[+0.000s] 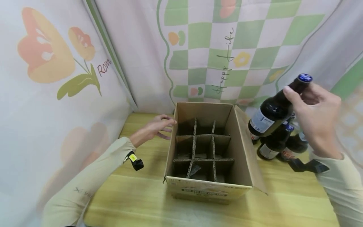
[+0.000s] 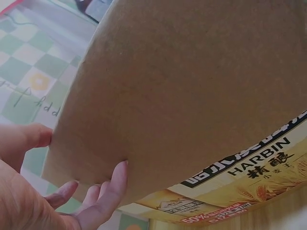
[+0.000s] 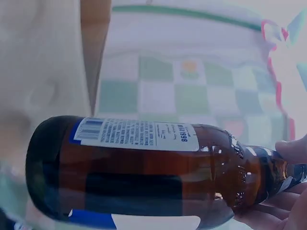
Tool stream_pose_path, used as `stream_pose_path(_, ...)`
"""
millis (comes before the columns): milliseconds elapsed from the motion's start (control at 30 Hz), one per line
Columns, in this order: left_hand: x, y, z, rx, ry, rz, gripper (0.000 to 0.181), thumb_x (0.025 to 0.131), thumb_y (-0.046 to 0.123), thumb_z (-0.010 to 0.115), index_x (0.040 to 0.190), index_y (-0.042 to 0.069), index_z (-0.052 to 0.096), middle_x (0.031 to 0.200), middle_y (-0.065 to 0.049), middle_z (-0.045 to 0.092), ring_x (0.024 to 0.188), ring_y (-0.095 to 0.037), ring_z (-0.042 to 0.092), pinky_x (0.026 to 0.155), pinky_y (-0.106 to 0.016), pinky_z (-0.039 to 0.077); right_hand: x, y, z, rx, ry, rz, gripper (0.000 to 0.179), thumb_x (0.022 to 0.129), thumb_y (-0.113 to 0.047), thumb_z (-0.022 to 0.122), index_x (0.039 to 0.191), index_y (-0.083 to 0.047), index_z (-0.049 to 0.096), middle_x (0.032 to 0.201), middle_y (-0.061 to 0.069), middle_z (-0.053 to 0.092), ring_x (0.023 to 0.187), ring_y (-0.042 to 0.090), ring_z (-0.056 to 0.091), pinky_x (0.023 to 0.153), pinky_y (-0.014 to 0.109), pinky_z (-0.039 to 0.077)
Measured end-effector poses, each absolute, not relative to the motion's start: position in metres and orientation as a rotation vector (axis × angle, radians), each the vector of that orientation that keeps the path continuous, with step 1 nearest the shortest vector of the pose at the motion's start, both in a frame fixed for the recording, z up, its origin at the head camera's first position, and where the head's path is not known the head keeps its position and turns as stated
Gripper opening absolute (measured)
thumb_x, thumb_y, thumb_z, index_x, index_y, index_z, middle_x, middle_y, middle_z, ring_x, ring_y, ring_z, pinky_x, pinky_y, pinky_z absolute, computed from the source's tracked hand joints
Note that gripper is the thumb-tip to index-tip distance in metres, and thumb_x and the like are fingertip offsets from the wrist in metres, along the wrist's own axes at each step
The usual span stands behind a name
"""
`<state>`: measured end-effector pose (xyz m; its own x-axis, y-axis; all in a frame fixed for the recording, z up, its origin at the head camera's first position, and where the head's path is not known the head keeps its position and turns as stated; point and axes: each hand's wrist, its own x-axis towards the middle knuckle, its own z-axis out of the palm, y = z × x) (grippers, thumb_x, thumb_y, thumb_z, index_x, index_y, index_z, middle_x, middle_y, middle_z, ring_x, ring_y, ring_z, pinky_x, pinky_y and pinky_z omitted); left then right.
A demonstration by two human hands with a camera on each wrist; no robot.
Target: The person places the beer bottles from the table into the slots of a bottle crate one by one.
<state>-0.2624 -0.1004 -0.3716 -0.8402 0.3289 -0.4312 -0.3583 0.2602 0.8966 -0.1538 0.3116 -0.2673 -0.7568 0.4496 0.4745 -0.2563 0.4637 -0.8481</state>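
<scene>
My right hand (image 1: 321, 116) grips a brown glass beer bottle (image 1: 272, 110) by its neck, tilted and raised to the right of the carton. In the right wrist view, the bottle (image 3: 144, 172) lies across the picture, its white and blue label showing. A cardboard beer carton (image 1: 244, 142) stands open on the table, with dividers (image 1: 212, 135) making a grid of compartments inside. At the carton's left side, my left hand (image 1: 158, 126) touches the cardboard near the far corner. The left wrist view shows this hand's fingers (image 2: 108, 196) resting against a brown cardboard panel (image 2: 182, 96).
Several more dark bottles (image 1: 273, 145) stand on the wooden table (image 1: 136, 192) right of the carton, under the raised bottle. The carton's right flap (image 1: 250, 154) hangs outward toward them. Printed curtains (image 1: 141, 47) enclose the table at the back and left.
</scene>
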Motion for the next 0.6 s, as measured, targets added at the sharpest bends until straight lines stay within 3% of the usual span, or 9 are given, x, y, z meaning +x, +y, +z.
stream_pose_path(133,-0.26,-0.102,-0.374,-0.036,1.983,1.632,0.058,0.1,0.021,0.07,0.147,0.002,0.043,0.149,-0.022,0.053,0.133,-0.042,0.056,0.083,-0.043,0.069,-0.162,0.285,-0.267,0.002,-1.995,1.291,0.03,0.09,-0.015,0.084,0.116,-0.003,0.079,0.092,-0.016,0.078,0.073,0.002,0.072,0.066,0.008,0.059)
stream_pose_path(300,-0.258,-0.101,-0.376,-0.045,1.966,1.64,0.057,0.1,0.021,0.07,0.147,0.002,0.044,0.148,-0.022,0.054,0.132,-0.042,0.057,0.085,-0.046,0.068,-0.167,0.268,-0.255,0.068,-1.985,1.316,0.031,0.089,-0.011,0.084,0.119,-0.005,0.079,0.092,-0.017,0.079,0.078,0.001,0.073,0.078,0.008,0.06)
stream_pose_path(600,-0.259,-0.102,-0.378,-0.037,1.969,1.649,0.056,0.099,0.02,0.071,0.145,0.001,0.044,0.147,-0.023,0.055,0.13,-0.043,0.058,0.082,-0.044,0.069,-0.177,0.247,-0.241,0.157,-2.045,1.396,0.034,0.088,-0.016,0.086,0.12,-0.006,0.078,0.096,-0.014,0.08,0.082,0.004,0.076,0.077,0.01,0.061)
